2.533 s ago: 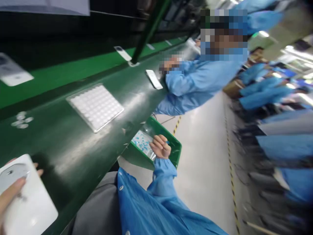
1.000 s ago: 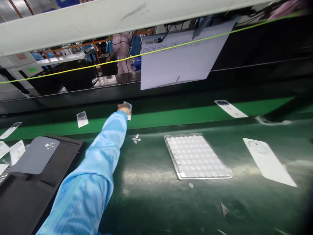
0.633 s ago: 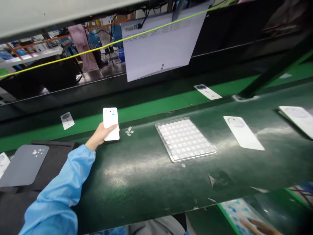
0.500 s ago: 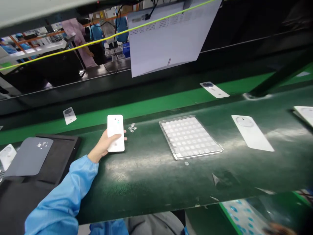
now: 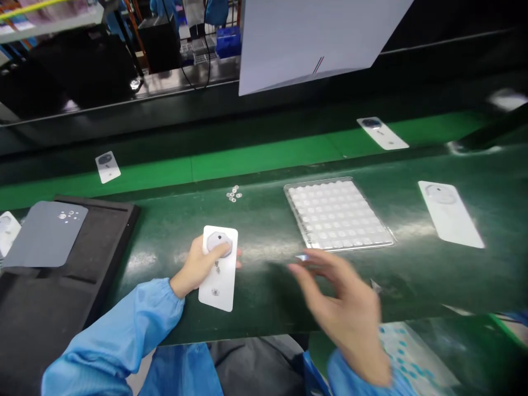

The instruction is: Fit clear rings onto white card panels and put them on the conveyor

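My left hand (image 5: 197, 265) grips a white phone back panel (image 5: 225, 283), with the thumb across its grey camera area (image 5: 214, 241). Small dark marks run down the panel below that. Somewhat blurred, my right hand (image 5: 342, 302) is over the bench to the right, thumb and forefinger pinched near a small shiny pale piece (image 5: 303, 257) whose kind I cannot make out. Just beyond the right hand lies a clear tray (image 5: 391, 243) filled with rows of small white round pieces. Several little clear rings (image 5: 234, 194) are loose on the bench behind the panel.
At the left a black foam tray (image 5: 124, 220) carries a grey sheet (image 5: 45, 236). Another white panel (image 5: 454, 217) rests on the right of the green bench (image 5: 165, 214). Two panels (image 5: 108, 166) (image 5: 383, 133) lie on the green belt behind. A white board (image 5: 313, 44) hangs above.
My right hand has come into view from the lower right. The panel in my left hand has moved nearer me and now shows a face with a grey camera area. The view has shifted.
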Demonstrator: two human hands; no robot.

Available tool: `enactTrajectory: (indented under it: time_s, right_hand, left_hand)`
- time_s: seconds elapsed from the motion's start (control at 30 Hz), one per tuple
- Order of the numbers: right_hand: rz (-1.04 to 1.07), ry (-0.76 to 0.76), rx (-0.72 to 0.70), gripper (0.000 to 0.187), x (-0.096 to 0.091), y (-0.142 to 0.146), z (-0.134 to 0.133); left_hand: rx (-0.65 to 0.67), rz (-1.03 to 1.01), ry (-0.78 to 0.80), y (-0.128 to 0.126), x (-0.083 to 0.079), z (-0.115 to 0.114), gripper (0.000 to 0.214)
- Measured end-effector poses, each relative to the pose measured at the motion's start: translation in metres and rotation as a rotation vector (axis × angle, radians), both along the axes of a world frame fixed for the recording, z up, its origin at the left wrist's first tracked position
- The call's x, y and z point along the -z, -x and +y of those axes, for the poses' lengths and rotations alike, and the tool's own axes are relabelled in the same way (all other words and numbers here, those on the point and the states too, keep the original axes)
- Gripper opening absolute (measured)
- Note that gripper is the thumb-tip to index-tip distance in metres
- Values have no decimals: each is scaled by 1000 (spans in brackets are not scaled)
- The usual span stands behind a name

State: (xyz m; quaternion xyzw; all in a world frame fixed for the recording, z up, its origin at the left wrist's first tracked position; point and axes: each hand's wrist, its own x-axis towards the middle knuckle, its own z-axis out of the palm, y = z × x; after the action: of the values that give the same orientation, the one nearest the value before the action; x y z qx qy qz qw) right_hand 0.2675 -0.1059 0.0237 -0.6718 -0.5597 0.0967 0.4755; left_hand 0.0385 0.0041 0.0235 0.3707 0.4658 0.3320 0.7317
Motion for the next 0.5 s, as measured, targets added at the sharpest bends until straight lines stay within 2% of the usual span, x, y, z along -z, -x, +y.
enactTrajectory:
  time_s: [0.03, 0.07, 0.13, 0.27, 0.33, 0.4, 0.5]
  right_hand:
    - [-47, -22, -136, 14, -3, 18, 15]
    - [-77, -39, -247, 14, -6, 35, 27]
    - [-116, -49, -379, 26, -10, 59, 44]
    - [-152, -88, -379, 28, -12, 76, 56]
    - [-120, -83, -360, 24, -15, 73, 56]
    - [-23, 4, -332, 19, -20, 59, 49]
    - [164, 211, -160, 18, -22, 6, 21]
  left_hand:
    - [16, 14, -29, -1, 0, -2, 48]
    - [29, 29, -61, -1, 0, -4, 46]
    - [31, 81, -155, -1, 0, -6, 37]
    - [65, 158, -349, 1, 3, -6, 25]
    - [108, 73, -281, 3, 4, -6, 29]
    - [113, -32, -141, 4, 4, -4, 36]
    - [112, -97, -23, 6, 4, 0, 44]
